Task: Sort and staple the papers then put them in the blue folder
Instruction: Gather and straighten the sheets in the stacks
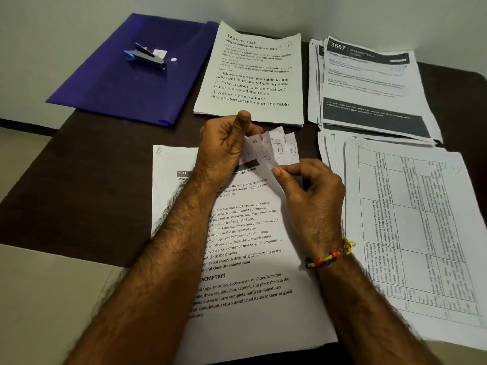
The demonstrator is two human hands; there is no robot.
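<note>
Head view: near paper stack [245, 259] lies lengthwise away from person on dark table [105, 159], top corner fanned upward. Left hand [224, 148] grips fanned corners, thumb raised. Right hand [308, 191] pinches one sheet's edge. Beyond stack, far left: blue folder [126, 83], stapler [146, 57] on top, pointing left.
</note>
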